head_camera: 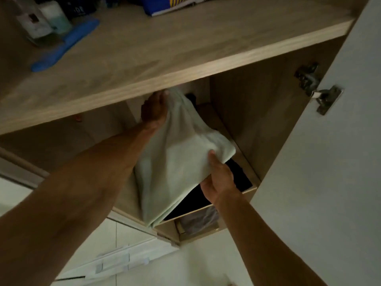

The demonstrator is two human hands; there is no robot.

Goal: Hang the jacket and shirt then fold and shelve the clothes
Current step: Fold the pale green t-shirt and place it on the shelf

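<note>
Pale-green garment (181,162) lies over black clothes (238,172) in the wardrobe compartment (249,120), right hand (218,180) grip pinching it, left hand (153,109) unclear.

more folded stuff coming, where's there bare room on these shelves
The upper shelf is bare from the blue brush rightward to the side wall. Its back left corner is crowded with bottles. On the lower shelf the left hand and right hand hold the green cloth over black clothes; only a strip by that wall is bare.
</note>
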